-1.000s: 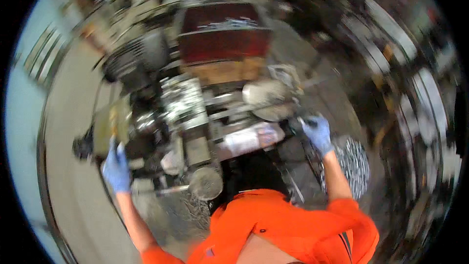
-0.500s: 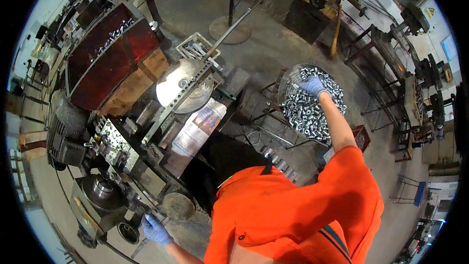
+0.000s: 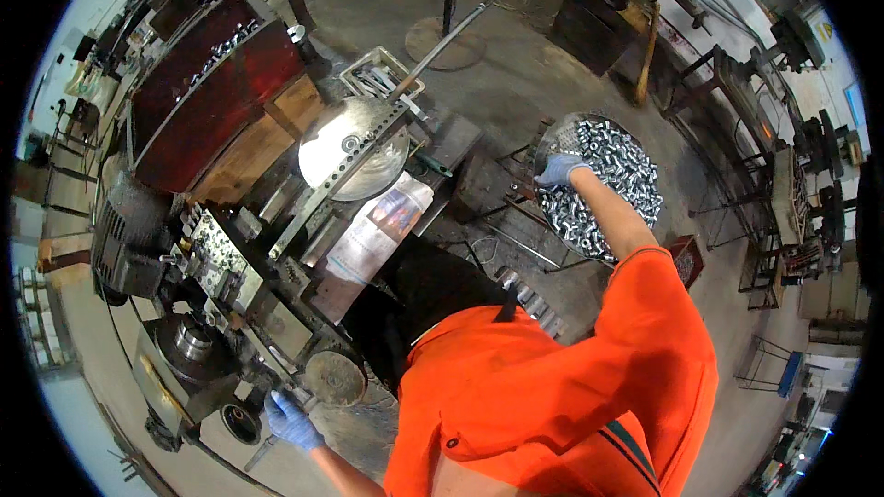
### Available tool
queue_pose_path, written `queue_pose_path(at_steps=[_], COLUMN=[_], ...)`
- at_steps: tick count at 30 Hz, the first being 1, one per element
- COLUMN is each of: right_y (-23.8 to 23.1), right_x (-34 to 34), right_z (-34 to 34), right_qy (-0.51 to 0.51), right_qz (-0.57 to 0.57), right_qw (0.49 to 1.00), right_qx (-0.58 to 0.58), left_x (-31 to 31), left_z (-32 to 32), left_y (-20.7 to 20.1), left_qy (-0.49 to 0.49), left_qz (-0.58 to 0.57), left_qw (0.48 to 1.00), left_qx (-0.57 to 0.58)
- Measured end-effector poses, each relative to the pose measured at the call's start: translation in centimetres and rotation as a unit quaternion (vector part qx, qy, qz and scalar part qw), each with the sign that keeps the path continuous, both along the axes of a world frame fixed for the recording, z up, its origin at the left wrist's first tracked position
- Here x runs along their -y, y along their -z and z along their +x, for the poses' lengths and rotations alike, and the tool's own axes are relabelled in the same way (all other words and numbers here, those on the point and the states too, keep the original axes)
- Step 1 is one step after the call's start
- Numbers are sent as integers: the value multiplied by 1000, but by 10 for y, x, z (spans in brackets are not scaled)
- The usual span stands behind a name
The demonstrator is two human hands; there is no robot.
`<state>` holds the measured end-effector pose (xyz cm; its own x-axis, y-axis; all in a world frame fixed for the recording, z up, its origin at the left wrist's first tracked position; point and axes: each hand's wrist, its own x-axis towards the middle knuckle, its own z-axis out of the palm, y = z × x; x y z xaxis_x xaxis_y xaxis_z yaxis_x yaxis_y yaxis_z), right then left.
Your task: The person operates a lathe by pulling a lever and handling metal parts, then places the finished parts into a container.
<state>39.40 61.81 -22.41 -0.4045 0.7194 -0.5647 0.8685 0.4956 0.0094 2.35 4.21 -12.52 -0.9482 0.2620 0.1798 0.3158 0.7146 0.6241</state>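
Note:
My right hand (image 3: pixel 559 169), in a blue glove, is at the left rim of a round perforated basket (image 3: pixel 561 135) heaped with short shiny metal fittings (image 3: pixel 603 189). Its fingers curl down, and anything within them is hidden. At the lower left, my gloved left hand (image 3: pixel 293 421) is closed beside the machine, close to a round metal disc (image 3: pixel 335 378) and a dark ring-shaped handwheel (image 3: pixel 241 424). A thin rod shows just below this hand. What its fingers grip cannot be made out.
A machine with a chuck (image 3: pixel 192 342) and a chip-strewn plate (image 3: pixel 221 258) stands at left, below a red bin (image 3: pixel 221 97). A large shiny disc (image 3: pixel 322 152), a printed sack (image 3: pixel 379 230) and a tray (image 3: pixel 379 69) lie ahead. A small red box (image 3: pixel 686 258) sits right of the basket.
My right hand has moved left and slightly down, from over the heaped fittings to the basket's left rim. My left hand stays by the machine. The view has shifted slightly.

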Motion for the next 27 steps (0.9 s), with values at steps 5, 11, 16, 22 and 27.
queue_pose_path(at_steps=[5,11,16,22,27], right_y=[10,69,-4,6,0], right_x=[-25,-53,-17,-15,-11], right_z=[25,51,3,-1,-2], right_qy=[169,38,79,124,196], right_qz=[38,163,7,50,21], right_qw=[970,962,996,985,976], right_qx=[-172,-215,-30,-105,-96], left_x=[20,19,12,30,21], left_z=[-7,-13,-5,-18,-9], left_y=[18,29,11,34,24], left_qy=[-13,-6,-19,-11,-29], left_qz=[6,34,11,24,-6], left_qw=[1000,999,999,999,1000], left_qx=[27,-17,41,20,1])
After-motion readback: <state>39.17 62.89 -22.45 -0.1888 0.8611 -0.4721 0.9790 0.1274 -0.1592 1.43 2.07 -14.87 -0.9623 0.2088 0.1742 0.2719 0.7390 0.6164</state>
